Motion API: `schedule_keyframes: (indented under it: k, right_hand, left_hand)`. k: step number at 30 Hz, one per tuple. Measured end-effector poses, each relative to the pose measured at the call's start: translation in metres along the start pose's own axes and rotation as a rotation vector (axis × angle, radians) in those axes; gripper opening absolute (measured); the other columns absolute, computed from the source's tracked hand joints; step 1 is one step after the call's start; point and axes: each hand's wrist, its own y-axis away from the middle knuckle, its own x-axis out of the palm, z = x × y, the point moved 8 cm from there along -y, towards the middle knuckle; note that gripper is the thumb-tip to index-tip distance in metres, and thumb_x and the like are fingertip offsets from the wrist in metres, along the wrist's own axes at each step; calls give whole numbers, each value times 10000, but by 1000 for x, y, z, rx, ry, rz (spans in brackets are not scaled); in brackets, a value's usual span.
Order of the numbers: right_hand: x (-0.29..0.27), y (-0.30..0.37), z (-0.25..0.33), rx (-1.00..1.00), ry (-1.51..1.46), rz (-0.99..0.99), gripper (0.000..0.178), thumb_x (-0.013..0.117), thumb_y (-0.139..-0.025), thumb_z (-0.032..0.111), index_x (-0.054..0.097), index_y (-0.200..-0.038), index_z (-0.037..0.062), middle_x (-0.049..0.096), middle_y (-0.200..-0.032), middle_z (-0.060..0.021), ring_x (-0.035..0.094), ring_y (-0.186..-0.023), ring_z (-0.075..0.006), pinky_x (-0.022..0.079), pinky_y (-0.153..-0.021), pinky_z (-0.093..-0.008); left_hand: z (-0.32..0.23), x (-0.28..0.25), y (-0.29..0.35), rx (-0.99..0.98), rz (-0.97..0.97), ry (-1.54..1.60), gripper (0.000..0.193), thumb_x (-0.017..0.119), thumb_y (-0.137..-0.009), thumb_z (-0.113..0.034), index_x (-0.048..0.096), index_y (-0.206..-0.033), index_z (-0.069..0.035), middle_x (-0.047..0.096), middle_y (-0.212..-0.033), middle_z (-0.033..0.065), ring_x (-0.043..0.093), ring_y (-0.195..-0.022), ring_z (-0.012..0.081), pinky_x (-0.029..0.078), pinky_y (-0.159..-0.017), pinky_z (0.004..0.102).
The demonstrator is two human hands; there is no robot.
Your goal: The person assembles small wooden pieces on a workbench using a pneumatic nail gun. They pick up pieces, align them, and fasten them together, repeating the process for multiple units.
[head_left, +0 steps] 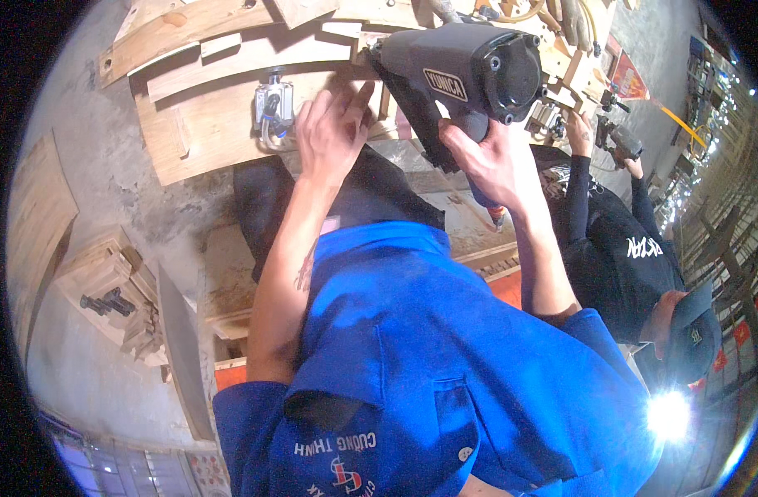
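Note:
My right hand is wrapped round the handle of a dark grey and black nail gun. The gun's nose points left, against or just over the wooden work on the bench, and its long magazine slants down below the body. An air hose fitting shows at the foot of the handle. My left hand lies palm down on the wood, left of the nose, with its fingers spread and nothing visible in them. Beside it, a small metal air cylinder is mounted on a plywood board. A curved wooden strip runs behind.
On the right, a co-worker in black bends over the bench and holds another dark power tool. A stack of wooden pieces stands at left, with a black metal part on it. Hoses lie at the back.

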Motion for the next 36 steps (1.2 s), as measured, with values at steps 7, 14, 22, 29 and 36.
schedule_keyframes:
  k: [7, 14, 22, 29, 36]
  right_hand:
    - [-4, -4, 13, -200, 32, -118, 413, 702, -893, 262, 621, -1208, 8, 698, -960, -233, 675, -865, -401, 543, -808, -467]
    - [1, 2, 18, -140, 37, -37, 332, 678, -894, 234, 651, -1149, 24, 683, -985, -250, 673, -845, -401, 543, -803, -471]
    - [-7, 23, 16, -207, -169, -183, 158, 702, -869, 132, 656, -980, 29, 676, -849, -104, 639, -787, -249, 528, -753, -392]
    - [-9, 15, -3, -179, -146, -197, 167, 697, -849, 117, 666, -987, 30, 688, -877, -130, 651, -797, -291, 534, -762, -409]
    - [-8, 9, -1, -208, -125, -179, 188, 693, -855, 118, 704, -1034, 60, 714, -908, -150, 688, -821, -312, 548, -763, -408]
  left_hand:
    - [-12, -27, 3, 23, -44, 11, 279, 746, -804, -111, 784, -1076, -159, 636, -799, 22, 615, -767, 239, 504, -701, 382]
    - [-59, -112, -14, -46, -99, 117, 309, 699, -889, -69, 755, -1190, -110, 593, -738, 44, 591, -687, 255, 503, -639, 370]
    - [-117, -110, -46, 28, -161, 449, 683, 833, -814, -251, 611, -1449, -133, 547, -1429, 192, 672, -1077, 331, 584, -874, 403]
    - [-125, -76, -52, 29, -104, 489, 886, 858, -765, -158, 456, -1549, -68, 478, -1533, 229, 565, -1306, 383, 505, -1049, 422]
    - [-122, -75, -51, 24, -56, 479, 886, 824, -779, -60, 401, -1555, 4, 454, -1540, 265, 518, -1372, 412, 484, -1096, 425]
